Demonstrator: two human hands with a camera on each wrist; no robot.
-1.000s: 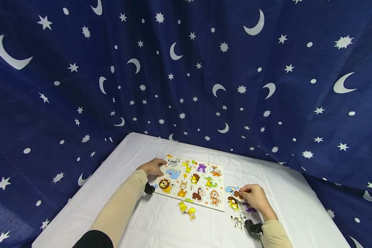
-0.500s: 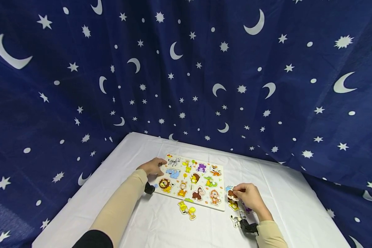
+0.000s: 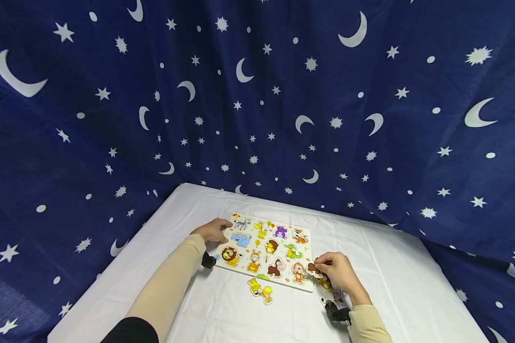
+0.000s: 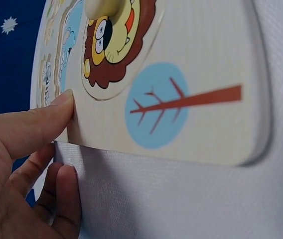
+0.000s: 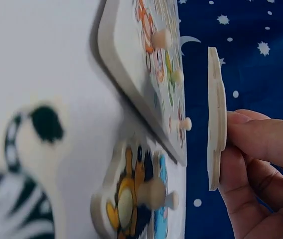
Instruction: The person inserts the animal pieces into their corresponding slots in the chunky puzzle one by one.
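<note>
Between thumb and fingers my right hand [image 3: 341,275] pinches a brown animal puzzle piece [image 3: 314,270], just off the right edge of the puzzle board [image 3: 306,284]. The right wrist view shows this piece edge-on, its face hidden, raised above the table. At the board's left side is my left hand [image 3: 212,231]; its thumb [image 4: 62,102] touches the board's edge, the other fingers lie loosely beside it. A hedgehog piece [image 5: 126,199] and a blue piece [image 5: 160,219] lie below the right hand. A zebra piece [image 5: 19,199] is partly in view there.
A yellow giraffe piece [image 3: 261,291] lies on the white tablecloth [image 3: 223,314] in front of the board. Knobbed pieces such as the lion [image 3: 230,256] and the monkey [image 3: 299,273] sit in the board. Behind the table hangs a blue star-patterned curtain [image 3: 283,95].
My right hand has lifted the brown piece from the pile on the right and carried it left, close to the board's edge. The left hand stays where it was.
</note>
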